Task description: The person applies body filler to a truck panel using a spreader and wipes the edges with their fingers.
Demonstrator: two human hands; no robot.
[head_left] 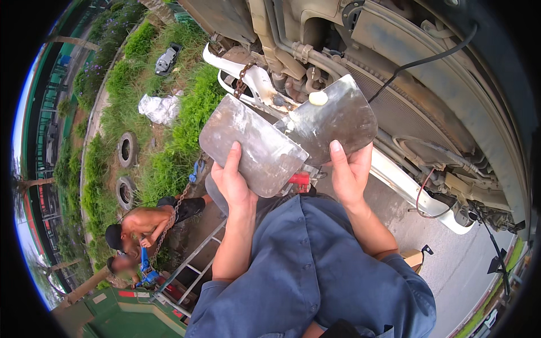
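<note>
In my left hand [230, 181] is a flat, scuffed metal plate [252, 145] with rounded corners, pinned under my thumb. My right hand [351, 176] grips a second, similar metal plate [345, 121] by its lower edge, thumb on top. A pale yellow dab of paste [318, 98] sits near the upper edge of the right plate. Whitish smears mark both surfaces. The two plates meet or overlap slightly at the middle; I cannot tell whether they touch. The fingers beneath each plate are partly hidden.
Ahead hangs a vehicle's exposed front end [406, 73], with a white bumper [256, 79] and a rusty chain [241, 81]. At left are tyres [127, 149], grass, and a shirtless person [147, 224] by a blue chain hoist [147, 273]. A ladder [197, 269] stands beside me.
</note>
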